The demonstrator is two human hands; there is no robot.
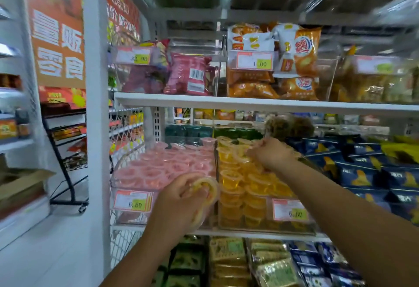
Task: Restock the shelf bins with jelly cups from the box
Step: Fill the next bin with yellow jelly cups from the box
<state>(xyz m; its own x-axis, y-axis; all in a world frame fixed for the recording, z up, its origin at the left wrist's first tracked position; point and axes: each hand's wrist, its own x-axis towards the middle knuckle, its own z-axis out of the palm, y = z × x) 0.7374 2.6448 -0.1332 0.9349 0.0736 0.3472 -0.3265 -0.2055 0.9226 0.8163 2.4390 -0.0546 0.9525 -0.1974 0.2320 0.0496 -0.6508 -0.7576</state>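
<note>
Two clear bins stand side by side on the middle shelf. The left bin [120, 214] is piled with pink jelly cups [163, 166], and the right bin [267, 230] with yellow jelly cups [235, 187]. My left hand [183, 198] grips a few yellow jelly cups [209, 192] in front of the divide between the bins. My right hand [269, 151] reaches over the yellow pile, its fingers pinching a yellow cup [241, 154] at the top.
A cardboard box [22, 184] sits at the far left by the floor. Blue snack packs [371, 168] fill the shelf to the right. Chip bags [297, 60] are on the shelf above, green and blue packs [272, 261] below. A white upright post [97, 128] stands left.
</note>
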